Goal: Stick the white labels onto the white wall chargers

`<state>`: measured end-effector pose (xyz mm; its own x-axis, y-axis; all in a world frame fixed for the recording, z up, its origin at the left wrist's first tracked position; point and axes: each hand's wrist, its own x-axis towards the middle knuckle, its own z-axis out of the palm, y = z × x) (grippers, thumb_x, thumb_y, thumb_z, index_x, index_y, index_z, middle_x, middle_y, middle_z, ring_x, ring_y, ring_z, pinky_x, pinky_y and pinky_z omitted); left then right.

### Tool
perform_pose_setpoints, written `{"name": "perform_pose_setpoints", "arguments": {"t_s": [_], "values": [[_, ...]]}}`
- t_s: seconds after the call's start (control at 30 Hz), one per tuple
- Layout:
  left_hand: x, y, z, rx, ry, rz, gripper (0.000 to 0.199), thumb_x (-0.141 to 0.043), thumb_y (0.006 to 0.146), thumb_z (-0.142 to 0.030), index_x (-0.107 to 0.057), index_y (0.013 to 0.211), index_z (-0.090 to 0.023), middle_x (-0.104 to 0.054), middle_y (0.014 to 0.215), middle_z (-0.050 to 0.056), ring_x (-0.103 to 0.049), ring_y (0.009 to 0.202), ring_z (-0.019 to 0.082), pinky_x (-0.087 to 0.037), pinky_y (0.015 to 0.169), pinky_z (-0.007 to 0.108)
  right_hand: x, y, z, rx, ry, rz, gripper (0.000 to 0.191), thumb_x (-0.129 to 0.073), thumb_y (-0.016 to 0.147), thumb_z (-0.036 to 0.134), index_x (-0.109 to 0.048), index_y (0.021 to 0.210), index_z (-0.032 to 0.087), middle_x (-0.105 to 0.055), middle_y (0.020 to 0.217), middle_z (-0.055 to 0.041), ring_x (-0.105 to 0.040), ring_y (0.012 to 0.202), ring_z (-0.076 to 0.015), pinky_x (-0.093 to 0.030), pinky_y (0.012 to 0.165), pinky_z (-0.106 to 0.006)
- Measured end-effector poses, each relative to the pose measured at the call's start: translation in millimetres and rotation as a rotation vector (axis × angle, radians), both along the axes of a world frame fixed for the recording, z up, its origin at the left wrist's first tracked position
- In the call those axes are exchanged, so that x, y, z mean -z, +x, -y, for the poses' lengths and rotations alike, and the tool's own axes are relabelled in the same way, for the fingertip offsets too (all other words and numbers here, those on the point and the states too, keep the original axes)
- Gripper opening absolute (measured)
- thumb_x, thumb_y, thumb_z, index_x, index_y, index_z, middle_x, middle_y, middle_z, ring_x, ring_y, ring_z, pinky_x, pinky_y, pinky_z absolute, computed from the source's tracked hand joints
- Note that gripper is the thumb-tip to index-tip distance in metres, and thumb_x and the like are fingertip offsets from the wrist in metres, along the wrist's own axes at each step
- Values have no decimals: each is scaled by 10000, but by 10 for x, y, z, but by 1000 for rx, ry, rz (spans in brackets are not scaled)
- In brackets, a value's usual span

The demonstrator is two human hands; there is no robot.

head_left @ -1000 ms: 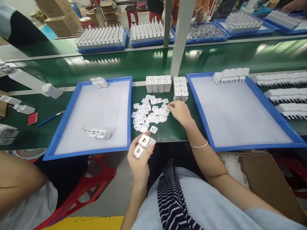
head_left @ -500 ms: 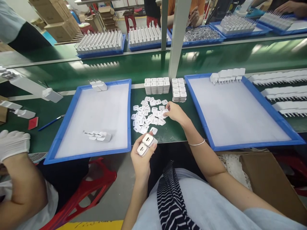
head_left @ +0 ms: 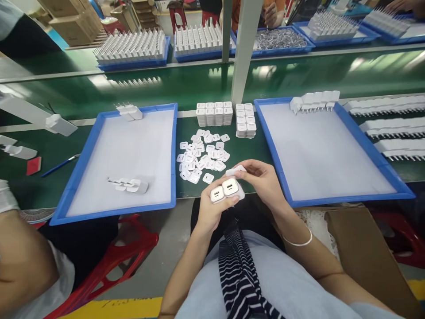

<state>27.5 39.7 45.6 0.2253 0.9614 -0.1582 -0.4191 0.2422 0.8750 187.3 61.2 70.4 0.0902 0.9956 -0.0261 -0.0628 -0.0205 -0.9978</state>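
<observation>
My left hand (head_left: 212, 210) is closed around two white USB chargers (head_left: 229, 188), held side by side with their port ends facing up. Just above them, my right hand (head_left: 265, 179) pinches a small white cover plate (head_left: 236, 170) between thumb and fingers. Whether the plate touches the chargers, I cannot tell. Beyond my hands, a loose pile of white cover plates (head_left: 202, 155) lies on the green bench. Behind that pile stand neat stacks of cover plates (head_left: 214, 114), and a smaller stack of printed plates (head_left: 246, 120) sits to their right.
A blue-rimmed tray (head_left: 175, 155) on the left holds a few chargers; another blue-rimmed tray (head_left: 277, 164) on the right has a charger row at its back edge. A metal post (head_left: 243, 53) rises behind the stacks. A co-worker's arm (head_left: 23, 248) is at left.
My right hand has come back from the loose pile toward my left hand, bringing a cover plate. My left hand has moved right with the two chargers. The view has shifted slightly.
</observation>
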Motion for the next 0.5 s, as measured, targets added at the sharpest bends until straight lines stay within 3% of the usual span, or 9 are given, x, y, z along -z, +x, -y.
{"name": "perform_pose_setpoints", "arguments": {"t_s": [0.13,0.27,0.4,0.5], "values": [[-59,72,26,-24,55,-117,476,-927,636,-234,-792,1092,-235,-778,1161,68,-734,1023,218,-590,893,302,-86,88,194,159,154,293,110,-766,850,261,-812,948,239,-680,995,-55,-647,900,-198,-533,713,-318],[-144,73,55,-42,212,-289,441,-891,698,-208,-780,1122,-258,-763,1212,63,-710,1139,231,-560,1010,342,-209,275,252,22,206,521,194,-678,927,213,-805,1069,246,-615,829,-17,-549,692,-145,-444,579,-294],[-236,102,75,-114,401,-432,431,-860,726,-142,-768,1127,-272,-757,1227,56,-691,1198,226,-550,1058,363,-296,378,277,1,127,374,101,-719,909,241,-775,993,232,-704,848,-8,-588,685,-136,-482,606,-286],[-285,140,90,-175,520,-523,437,-830,749,-99,-754,1143,-271,-759,1220,49,-688,1204,218,-554,1067,375,-315,372,296,12,57,161,151,-791,856,260,-750,1001,246,-658,749,33,-587,605,-107,-490,528,-236]]}}
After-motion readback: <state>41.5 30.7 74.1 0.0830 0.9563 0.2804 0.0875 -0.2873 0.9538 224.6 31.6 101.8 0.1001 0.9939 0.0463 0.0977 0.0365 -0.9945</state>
